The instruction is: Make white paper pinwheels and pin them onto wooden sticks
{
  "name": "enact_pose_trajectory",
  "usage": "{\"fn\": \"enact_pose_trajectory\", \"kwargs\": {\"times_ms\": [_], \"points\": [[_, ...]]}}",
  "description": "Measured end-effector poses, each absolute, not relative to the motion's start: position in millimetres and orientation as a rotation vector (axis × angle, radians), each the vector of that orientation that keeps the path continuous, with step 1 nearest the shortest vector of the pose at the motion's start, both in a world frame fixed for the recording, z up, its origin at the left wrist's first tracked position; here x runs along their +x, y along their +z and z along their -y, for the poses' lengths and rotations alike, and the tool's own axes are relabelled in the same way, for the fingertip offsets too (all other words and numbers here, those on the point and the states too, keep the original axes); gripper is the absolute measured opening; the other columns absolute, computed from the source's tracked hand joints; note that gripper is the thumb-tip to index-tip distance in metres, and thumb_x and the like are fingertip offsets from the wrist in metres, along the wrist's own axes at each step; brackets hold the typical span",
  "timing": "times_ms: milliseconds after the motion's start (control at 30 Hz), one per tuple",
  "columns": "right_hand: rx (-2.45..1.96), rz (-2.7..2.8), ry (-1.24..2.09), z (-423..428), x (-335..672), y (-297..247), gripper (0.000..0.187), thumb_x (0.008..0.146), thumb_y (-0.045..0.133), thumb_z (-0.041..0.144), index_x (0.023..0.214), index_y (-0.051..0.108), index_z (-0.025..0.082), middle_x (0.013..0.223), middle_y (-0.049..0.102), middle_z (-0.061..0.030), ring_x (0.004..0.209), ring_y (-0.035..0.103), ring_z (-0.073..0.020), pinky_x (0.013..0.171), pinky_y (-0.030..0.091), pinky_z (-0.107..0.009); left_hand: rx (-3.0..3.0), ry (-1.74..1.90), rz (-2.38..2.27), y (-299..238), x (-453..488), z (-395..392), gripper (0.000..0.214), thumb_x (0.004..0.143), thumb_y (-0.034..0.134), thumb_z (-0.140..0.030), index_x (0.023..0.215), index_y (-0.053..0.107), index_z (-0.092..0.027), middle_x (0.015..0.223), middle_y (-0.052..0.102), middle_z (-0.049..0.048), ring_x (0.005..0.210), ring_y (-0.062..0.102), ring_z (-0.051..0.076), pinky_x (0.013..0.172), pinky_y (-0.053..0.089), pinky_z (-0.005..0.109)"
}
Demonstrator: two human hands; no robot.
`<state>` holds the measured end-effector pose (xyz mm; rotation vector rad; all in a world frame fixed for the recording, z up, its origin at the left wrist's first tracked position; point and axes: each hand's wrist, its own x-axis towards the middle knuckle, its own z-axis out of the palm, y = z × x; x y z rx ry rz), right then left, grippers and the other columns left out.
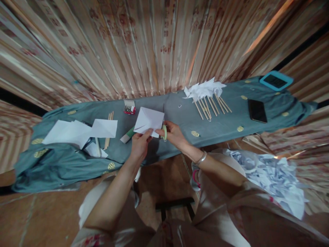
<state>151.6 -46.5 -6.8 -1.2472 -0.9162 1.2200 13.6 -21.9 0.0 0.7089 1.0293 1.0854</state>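
The long bench [226, 125] carries a grey-blue cloth. On its left end lie loose white sheets [74, 132], and toward the right end, by the far edge, lie finished paper pinwheels [204, 90] on sticks. A heap of paper scraps [272, 175] rests on the person's lap.

At the middle of the near edge, the folded sheet [149, 120] is held just above the cloth. The left hand [140, 144] pinches its lower edge between thumb and fingers. The right hand [174, 134] is closed on the green-handled scissors [165, 132], which touch the sheet's right edge. I cannot tell whether the blades are open.

I judge the step to be cutting into the folded sheet. The next move calls for a firm pinch and blades aimed along the fold.
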Motion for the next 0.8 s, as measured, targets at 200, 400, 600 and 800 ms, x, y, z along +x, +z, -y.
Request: {"fn": "enact_pose_trajectory", "kwargs": {"times_ms": [200,400,600,800], "points": [[-1.253,1.010,1.384,69,154,-2,0.048,0.066,0.078,0.060,0.083,0.060,0.019,0.068,0.066,0.0012,0.062,0.060,-0.0115,0.059,0.046,-0.023,0.704,1.222,-1.009,0,3,7,0.036,0.048,0.089,-0.030,0.074,0.068,-0.017,0.076,0.072,-0.0012,0.070,0.064,0.013,0.064,0.048,0.023],[-1.277,1.296,1.481,91,155,-13,0.048,0.071,0.075,0.061,0.091,0.063,0.019,0.063,0.057,0.0055,0.057,0.051,-0.0089,0.054,0.038,-0.021,0.736,1.270,-1.003,1,0,0,0.035,0.045,0.090,-0.030,0.073,0.071,-0.018,0.073,0.073,-0.0003,0.066,0.064,0.013,0.062,0.048,0.023],[-1.287,1.356,1.507,91,153,-16,0.047,0.073,0.073,0.062,0.090,0.063,0.019,0.065,0.058,0.0048,0.059,0.052,-0.0090,0.057,0.042,-0.022,0.740,1.242,-0.988,2,7,4,0.038,0.041,0.092,-0.030,0.067,0.068,-0.016,0.066,0.069,-0.0023,0.058,0.062,0.010,0.057,0.048,0.021],[-1.238,1.317,1.540,87,153,-7,0.050,0.070,0.073,0.065,0.083,0.062,0.018,0.067,0.059,0.0033,0.061,0.054,-0.0095,0.059,0.044,-0.023,0.744,1.229,-1.018,4,10,7,0.037,0.040,0.090,-0.029,0.066,0.068,-0.015,0.065,0.068,-0.0021,0.057,0.060,0.010,0.055,0.048,0.021]]}}
